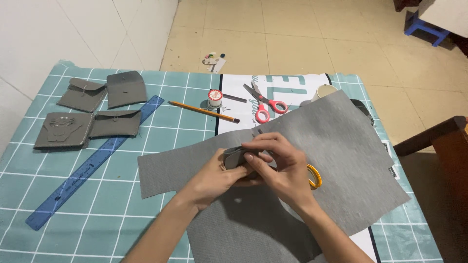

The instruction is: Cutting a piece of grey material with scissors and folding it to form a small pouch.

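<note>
Pinching a small folded grey felt piece (pixel 235 157), both hands are closed on it: left hand (pixel 219 176) cradles it, right hand (pixel 278 168) presses the fold, just above the big grey felt sheet (pixel 336 146) on the bench (pixel 97 209). Looks like shaping a pouch; next move probably needs steady fingers. Farther back: orange-handled scissors (pixel 314 176), blue ruler (pixel 92 163), pencil (pixel 204 111), red scissors (pixel 265 103), thread spool (pixel 214 97), finished pouches (pixel 97 109).

The tabletop (pixel 122 214) wears a teal cloth gridded in white, under a grey felt sheet (pixel 336 160), grey pouches (pixel 97 109), a blue ruler (pixel 92 163), a yellow pencil (pixel 202 111), red-handled scissors (pixel 267 103) and a red-topped white thread spool (pixel 214 98).
</note>
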